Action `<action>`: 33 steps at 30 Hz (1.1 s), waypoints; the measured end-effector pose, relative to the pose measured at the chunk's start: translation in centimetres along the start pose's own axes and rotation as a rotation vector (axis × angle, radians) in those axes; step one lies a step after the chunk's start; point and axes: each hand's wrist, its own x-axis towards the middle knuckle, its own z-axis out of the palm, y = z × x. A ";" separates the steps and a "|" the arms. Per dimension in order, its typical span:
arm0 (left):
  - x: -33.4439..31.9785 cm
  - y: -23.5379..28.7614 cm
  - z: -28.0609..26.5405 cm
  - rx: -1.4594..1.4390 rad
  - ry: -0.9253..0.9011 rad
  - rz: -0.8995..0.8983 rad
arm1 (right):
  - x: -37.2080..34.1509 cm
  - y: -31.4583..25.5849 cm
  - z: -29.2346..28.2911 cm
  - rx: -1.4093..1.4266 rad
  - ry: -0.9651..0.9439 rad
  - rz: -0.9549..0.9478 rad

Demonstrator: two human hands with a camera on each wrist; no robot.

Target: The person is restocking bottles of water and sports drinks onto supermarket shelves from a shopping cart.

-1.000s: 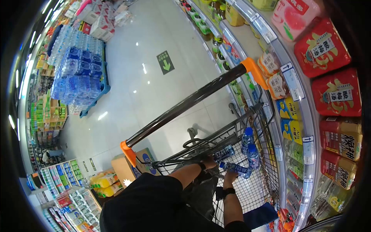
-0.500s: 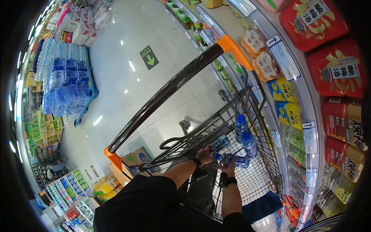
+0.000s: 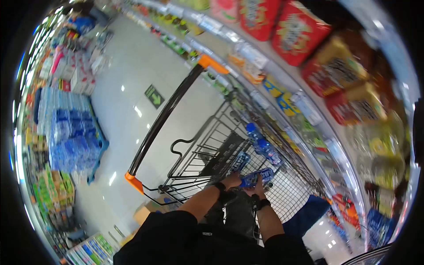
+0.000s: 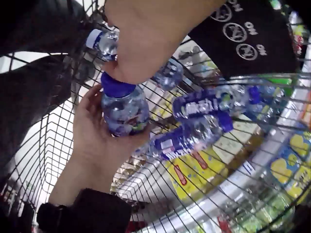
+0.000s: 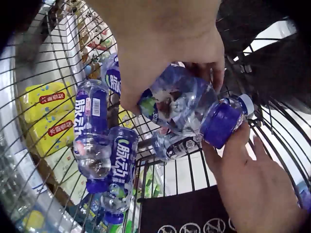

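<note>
Over the shopping cart (image 3: 221,145), my right hand (image 3: 256,189) grips the body of a plastic drink bottle (image 5: 180,99) with a blue label. My left hand (image 3: 231,180) pinches that bottle's blue cap (image 4: 116,86), thumb and fingers close round it. Beneath the hands lies a clear bottle with a white cap (image 5: 246,103), partly hidden by them. Two more blue-labelled bottles lie side by side in the cart, one bottle (image 5: 91,128) beside another bottle (image 5: 120,170). In the left wrist view my right palm cradles the held bottle from below.
The cart's dark handlebar (image 3: 170,112) has orange ends. A drinks shelf (image 3: 304,110) runs close along the right, with red packs (image 3: 298,33) on it. Stacked water bottles (image 3: 73,132) stand across the aisle at left. A dark blue cloth-like item (image 3: 307,214) is at the cart's near side.
The head view has swung, with the shelf and cart turned in it. My left hand has come onto the cap end of the bottle, which my right hand keeps holding.
</note>
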 end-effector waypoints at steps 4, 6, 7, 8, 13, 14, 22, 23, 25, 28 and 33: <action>-5.0 4.0 -4.9 -0.423 0.152 0.323 | -3.4 -0.7 -1.9 0.000 -0.306 0.135; -13.0 10.3 -10.3 -1.127 -0.154 0.053 | -8.1 -0.6 -2.5 -0.019 -0.365 0.111; -15.2 12.4 -11.6 -1.114 -0.197 0.131 | -9.5 -0.9 -3.6 0.086 -0.576 0.241; -16.4 13.6 -12.2 -1.092 -0.258 0.207 | -11.0 -0.9 -4.7 -0.331 -0.812 -0.262; -17.5 16.4 -12.1 -1.030 -0.266 0.183 | -18.1 1.5 -8.6 -0.895 -0.976 -1.422; -17.2 17.0 -11.8 -1.130 -0.318 0.280 | -20.3 1.5 -8.7 -1.017 -0.938 -1.602; -27.6 25.2 -10.0 -1.262 -0.407 0.465 | -33.0 10.6 -12.3 -0.273 -0.632 -0.604; -28.7 26.0 -9.2 -1.271 -0.459 0.470 | -34.5 11.9 -13.3 -0.217 -0.615 -0.646; -31.0 26.7 -7.2 -1.278 -0.533 0.440 | -33.1 13.2 -15.2 -0.068 -0.841 -0.661; -31.7 28.1 -4.3 -1.254 -0.595 0.395 | -33.5 14.8 -18.1 0.086 -0.910 -0.699; -33.8 31.1 -0.1 -1.179 -0.534 0.402 | -34.2 15.7 -22.5 0.196 -0.911 -0.804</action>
